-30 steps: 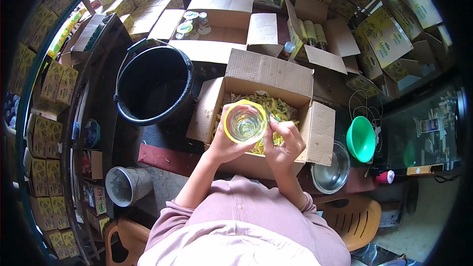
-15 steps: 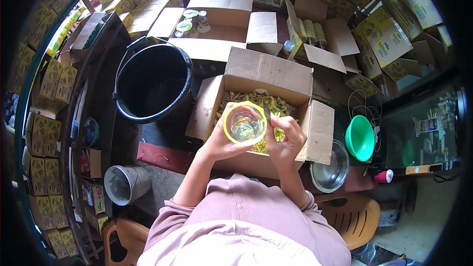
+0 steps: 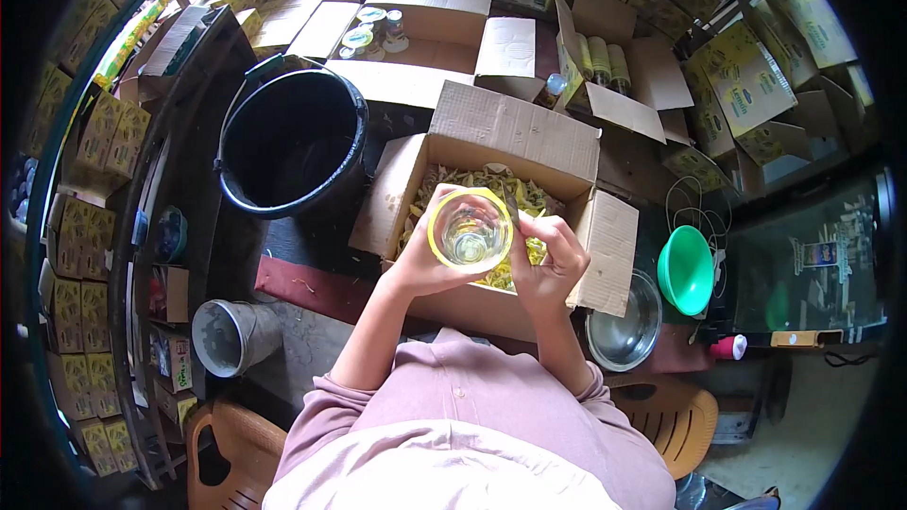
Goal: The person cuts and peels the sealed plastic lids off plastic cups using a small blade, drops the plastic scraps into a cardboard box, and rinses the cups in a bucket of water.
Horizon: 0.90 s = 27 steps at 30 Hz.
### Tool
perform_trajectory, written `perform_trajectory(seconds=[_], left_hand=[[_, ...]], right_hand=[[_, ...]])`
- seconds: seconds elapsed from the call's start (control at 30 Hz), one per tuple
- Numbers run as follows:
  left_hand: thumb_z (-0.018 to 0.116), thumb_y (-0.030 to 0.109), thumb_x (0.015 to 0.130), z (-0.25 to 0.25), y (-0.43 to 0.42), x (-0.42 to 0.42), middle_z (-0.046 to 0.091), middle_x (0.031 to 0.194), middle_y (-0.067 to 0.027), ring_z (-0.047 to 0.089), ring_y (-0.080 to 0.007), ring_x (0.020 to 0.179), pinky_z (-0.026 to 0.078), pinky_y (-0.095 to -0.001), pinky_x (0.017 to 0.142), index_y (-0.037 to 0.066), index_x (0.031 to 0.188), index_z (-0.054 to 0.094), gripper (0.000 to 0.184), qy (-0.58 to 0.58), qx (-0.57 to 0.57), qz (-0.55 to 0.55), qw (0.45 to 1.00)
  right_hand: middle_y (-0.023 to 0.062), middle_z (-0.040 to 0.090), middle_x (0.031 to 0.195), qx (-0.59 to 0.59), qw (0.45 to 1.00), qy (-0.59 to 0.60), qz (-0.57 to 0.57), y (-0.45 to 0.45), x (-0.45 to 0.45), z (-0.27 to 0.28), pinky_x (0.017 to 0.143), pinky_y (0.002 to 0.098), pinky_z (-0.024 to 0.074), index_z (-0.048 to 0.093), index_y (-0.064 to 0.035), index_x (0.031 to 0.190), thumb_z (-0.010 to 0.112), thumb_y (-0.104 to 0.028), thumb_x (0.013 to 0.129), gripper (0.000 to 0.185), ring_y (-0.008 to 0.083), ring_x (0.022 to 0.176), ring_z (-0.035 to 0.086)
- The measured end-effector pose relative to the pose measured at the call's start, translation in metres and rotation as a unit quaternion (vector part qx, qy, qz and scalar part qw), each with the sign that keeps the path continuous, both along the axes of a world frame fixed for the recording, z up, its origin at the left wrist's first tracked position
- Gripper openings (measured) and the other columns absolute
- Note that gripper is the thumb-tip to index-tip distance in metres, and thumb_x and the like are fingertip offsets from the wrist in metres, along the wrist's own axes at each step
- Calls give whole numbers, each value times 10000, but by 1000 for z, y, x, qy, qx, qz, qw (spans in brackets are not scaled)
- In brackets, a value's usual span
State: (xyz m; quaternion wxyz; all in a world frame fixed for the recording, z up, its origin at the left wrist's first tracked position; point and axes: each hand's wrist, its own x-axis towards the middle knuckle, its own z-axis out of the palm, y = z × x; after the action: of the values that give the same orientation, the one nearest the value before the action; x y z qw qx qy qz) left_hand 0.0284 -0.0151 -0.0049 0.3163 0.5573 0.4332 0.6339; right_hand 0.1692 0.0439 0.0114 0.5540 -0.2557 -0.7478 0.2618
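My left hand (image 3: 423, 250) is wrapped round a clear cup (image 3: 470, 231) with a yellow rim. Its mouth faces up toward me, and the inside looks clear down to a ringed bottom. At the cup's right edge, my right hand (image 3: 550, 260) pinches a thin dark blade (image 3: 511, 203), like a small knife, that stands against the rim. Its handle is hidden by the fingers. Below both hands sits an open cardboard box (image 3: 515, 123), which holds many yellow-green scraps (image 3: 534, 198).
A black bucket (image 3: 351, 156) stands left of the box, a grey bucket (image 3: 255, 335) nearer me. On the right are a glass bowl (image 3: 647, 331) and a green bowl (image 3: 687, 269). Farther back, open cartons hold lidded jars (image 3: 359, 36) and yellow-green cylinders (image 3: 600, 59).
The view has shifted slightly. My left hand still holds the cup, and my right hand keeps the blade at its rim, with the fingers turned a little.
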Motion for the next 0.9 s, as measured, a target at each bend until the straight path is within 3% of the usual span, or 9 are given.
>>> perform_trajectory(seconds=[0.07,0.2,0.3,0.47,0.67,0.77,0.9], left_hand=[[774,59,575,0,0,3,454,1027,-67,518,-155,974,433,-281,860,29,1094,471,601,-46,-9,-18,999],[765,61,587,5,-1,-1,454,1021,-63,518,-148,959,430,-283,858,27,1102,462,597,-14,-27,-46,998],[764,72,583,7,-2,-1,453,1015,-63,515,-145,948,427,-281,854,24,1097,462,598,-4,-35,-56,998],[761,105,561,4,-1,-4,449,996,-68,491,-160,953,406,-285,862,22,1073,470,595,-3,-58,-88,994],[745,115,568,0,1,-13,377,1058,-89,432,-187,1021,367,-291,899,23,1081,457,596,28,-69,-135,988],[748,128,579,-10,2,-17,339,1077,-91,417,-190,1028,352,-286,919,24,1092,446,605,72,-48,-107,991],[724,129,640,-5,2,-11,411,1091,-97,441,-188,1067,346,-302,958,27,1130,409,591,-17,-63,-124,990]], right_hand=[[78,612,706,3,1000,-3,2,2,2,0,558,249,460,651,-24,847,664,100,646,237,162,611,595],[89,605,717,-12,1000,-6,20,2,4,1,579,230,447,630,18,820,638,129,658,196,140,645,580],[85,614,714,5,1000,-12,16,4,5,2,553,255,462,653,-35,855,661,106,636,261,167,610,596],[89,612,712,15,1000,-14,15,9,3,0,557,259,465,655,-41,854,657,118,619,285,175,615,598],[85,618,720,11,1000,-19,16,11,0,-3,568,259,472,657,-39,852,654,121,612,288,176,626,605],[85,621,725,-7,1000,-16,11,9,-1,-2,572,258,475,656,-36,850,654,119,611,284,177,629,608],[81,622,725,-4,1000,-24,-8,5,1,1,573,259,475,653,-32,842,657,107,625,258,179,629,607]])
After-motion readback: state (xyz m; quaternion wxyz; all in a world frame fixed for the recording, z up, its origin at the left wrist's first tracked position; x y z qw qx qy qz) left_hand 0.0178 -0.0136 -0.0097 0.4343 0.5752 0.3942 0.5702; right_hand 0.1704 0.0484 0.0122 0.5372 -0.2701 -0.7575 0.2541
